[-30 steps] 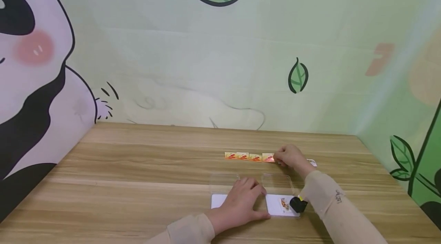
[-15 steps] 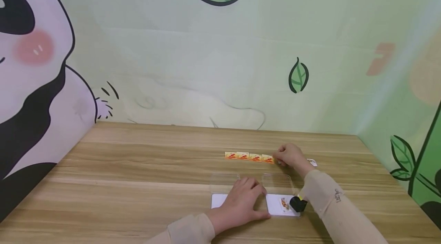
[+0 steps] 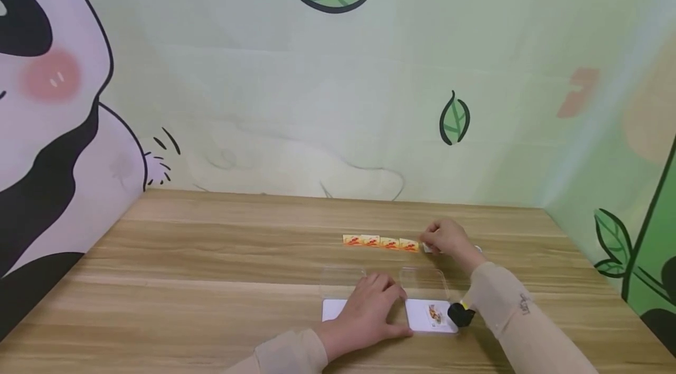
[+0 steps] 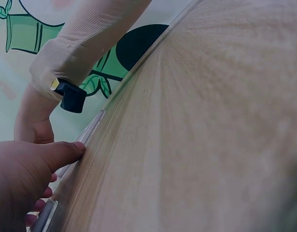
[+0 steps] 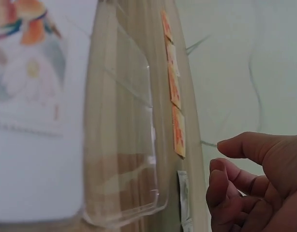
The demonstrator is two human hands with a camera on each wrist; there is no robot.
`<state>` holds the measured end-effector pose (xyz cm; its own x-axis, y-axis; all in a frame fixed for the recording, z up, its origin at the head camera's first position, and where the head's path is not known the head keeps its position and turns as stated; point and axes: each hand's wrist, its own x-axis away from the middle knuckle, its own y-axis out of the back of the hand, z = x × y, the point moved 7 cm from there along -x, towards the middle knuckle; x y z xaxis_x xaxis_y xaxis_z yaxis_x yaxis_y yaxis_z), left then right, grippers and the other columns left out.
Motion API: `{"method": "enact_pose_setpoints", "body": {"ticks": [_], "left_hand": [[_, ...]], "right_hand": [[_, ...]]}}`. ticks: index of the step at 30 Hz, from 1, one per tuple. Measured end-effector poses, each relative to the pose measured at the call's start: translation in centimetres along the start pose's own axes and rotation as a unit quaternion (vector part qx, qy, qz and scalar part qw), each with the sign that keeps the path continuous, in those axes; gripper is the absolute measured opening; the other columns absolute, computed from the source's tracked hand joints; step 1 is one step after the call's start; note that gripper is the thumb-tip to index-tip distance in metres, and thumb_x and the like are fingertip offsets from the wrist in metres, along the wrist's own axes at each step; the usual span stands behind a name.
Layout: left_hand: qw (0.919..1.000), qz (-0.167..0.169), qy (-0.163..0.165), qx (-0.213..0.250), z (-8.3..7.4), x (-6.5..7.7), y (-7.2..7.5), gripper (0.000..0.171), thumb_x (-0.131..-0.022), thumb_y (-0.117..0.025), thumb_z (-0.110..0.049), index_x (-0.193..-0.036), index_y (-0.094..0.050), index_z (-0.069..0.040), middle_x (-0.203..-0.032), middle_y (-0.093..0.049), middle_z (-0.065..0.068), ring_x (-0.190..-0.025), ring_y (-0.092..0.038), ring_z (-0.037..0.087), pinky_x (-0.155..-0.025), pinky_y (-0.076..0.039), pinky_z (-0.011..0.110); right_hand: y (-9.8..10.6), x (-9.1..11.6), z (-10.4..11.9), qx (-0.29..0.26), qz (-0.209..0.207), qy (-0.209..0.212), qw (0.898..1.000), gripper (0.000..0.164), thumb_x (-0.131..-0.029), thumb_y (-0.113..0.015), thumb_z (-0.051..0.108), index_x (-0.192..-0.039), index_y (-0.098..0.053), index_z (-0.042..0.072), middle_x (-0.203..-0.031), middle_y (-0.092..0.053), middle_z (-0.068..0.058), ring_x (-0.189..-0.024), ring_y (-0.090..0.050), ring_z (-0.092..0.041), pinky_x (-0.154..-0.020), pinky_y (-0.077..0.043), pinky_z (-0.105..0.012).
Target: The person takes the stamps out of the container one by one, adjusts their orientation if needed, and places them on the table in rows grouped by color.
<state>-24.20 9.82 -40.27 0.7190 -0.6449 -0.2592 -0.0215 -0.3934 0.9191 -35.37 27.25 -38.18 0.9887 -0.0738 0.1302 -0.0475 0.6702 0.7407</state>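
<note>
My left hand (image 3: 368, 310) lies between two shallow clear plastic cases with white inserts, the left case (image 3: 333, 309) and the right case (image 3: 417, 316). Its straight thumb touches the right case's near edge in the left wrist view. A stamp (image 3: 436, 315) with a perforated edge lies on the right insert. Farther back, my right hand (image 3: 448, 239) hovers at the right end of a row of orange-and-yellow stamps (image 3: 389, 243). A pale stamp-like piece (image 5: 184, 195) lies below its fingers. In the right wrist view its thumb and index finger stand apart with nothing between them.
Both cases have clear lids folded back, the right lid (image 3: 424, 281) lying towards the stamp row. Another pale piece (image 3: 477, 249) shows behind the right wrist. A black camera (image 3: 460, 314) sits on the right sleeve. The wooden table (image 3: 211, 245) meets a printed wall at the back.
The rightmost orange stamp, earlier right at my right fingertips, now lies just clear of them in line with the row. My left hand stays in place.
</note>
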Motion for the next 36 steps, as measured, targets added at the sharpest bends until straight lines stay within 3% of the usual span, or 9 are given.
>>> {"method": "enact_pose_setpoints", "body": {"ticks": [11,26,36], "left_hand": [[1.0,0.002,0.002,-0.001,0.0,0.1,0.1,0.047,-0.076,-0.074,-0.053,-0.109,-0.063,-0.021,-0.113,-0.056,-0.004,-0.114,-0.049,0.015,-0.107,-0.04,0.043],[1.0,0.0,-0.003,0.002,-0.1,0.1,0.1,0.046,-0.077,-0.074,-0.052,-0.108,-0.063,-0.02,-0.113,-0.056,-0.003,-0.114,-0.049,0.016,-0.107,-0.04,0.043],[0.9999,-0.008,-0.008,0.003,0.1,0.1,-0.1,0.046,-0.077,-0.074,-0.052,-0.108,-0.063,-0.021,-0.111,-0.056,-0.004,-0.113,-0.049,0.015,-0.105,-0.041,0.042]], "right_hand": [[1.2,1.5,1.5,-0.008,0.005,0.046,0.999,0.017,-0.091,-0.06,0.015,-0.098,-0.06,0.0,-0.086,-0.063,-0.01,-0.07,-0.058,-0.017,-0.053,-0.044,-0.026],[2.5,4.0,3.6,0.003,0.011,0.125,0.992,0.018,-0.091,-0.062,0.015,-0.1,-0.061,-0.001,-0.081,-0.059,-0.006,-0.07,-0.056,-0.018,-0.054,-0.048,-0.029],[2.9,5.5,3.9,0.021,0.007,0.135,0.991,0.019,-0.092,-0.063,0.018,-0.102,-0.061,0.002,-0.09,-0.062,-0.009,-0.075,-0.055,-0.016,-0.058,-0.049,-0.029]]}}
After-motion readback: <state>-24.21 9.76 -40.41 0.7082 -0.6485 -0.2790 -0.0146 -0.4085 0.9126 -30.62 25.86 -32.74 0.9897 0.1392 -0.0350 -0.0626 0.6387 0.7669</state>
